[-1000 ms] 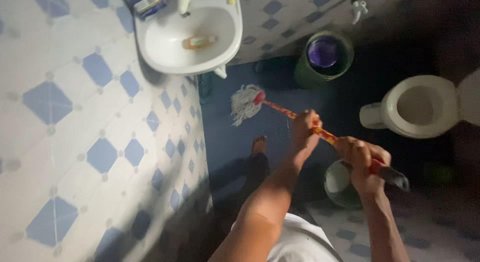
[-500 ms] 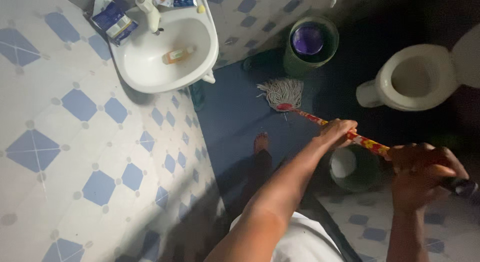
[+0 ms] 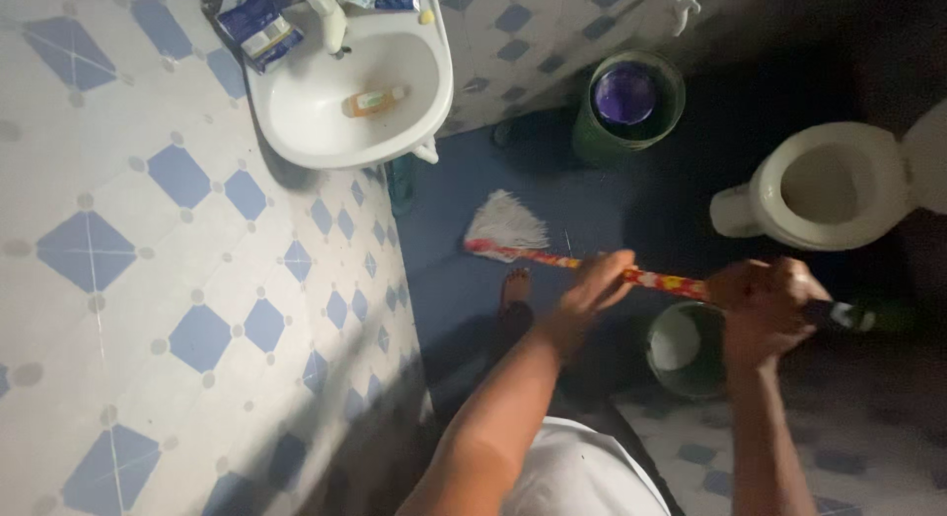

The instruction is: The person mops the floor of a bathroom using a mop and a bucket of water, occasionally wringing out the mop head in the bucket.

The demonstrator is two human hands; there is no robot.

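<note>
Both hands clenched on mop handle (image 3: 646, 276): left hand (image 3: 592, 284) forward, right hand (image 3: 764, 299) rearward. Mop head (image 3: 505, 225) on blue floor (image 3: 444, 269), below sink (image 3: 355, 82). Best press strands flat, avoid small bucket (image 3: 688, 348).

Left hand (image 3: 599, 282) and right hand (image 3: 764, 304) grip the mop (image 3: 592, 262); its head lies beneath the sink (image 3: 434, 102).

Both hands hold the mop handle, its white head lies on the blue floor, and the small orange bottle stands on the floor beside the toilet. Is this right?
Not quite. The head view shows the small orange bottle lying inside the white sink, not on the floor beside the toilet. The rest holds: left hand and right hand hold the mop handle, and its white head lies on the blue floor.
</note>
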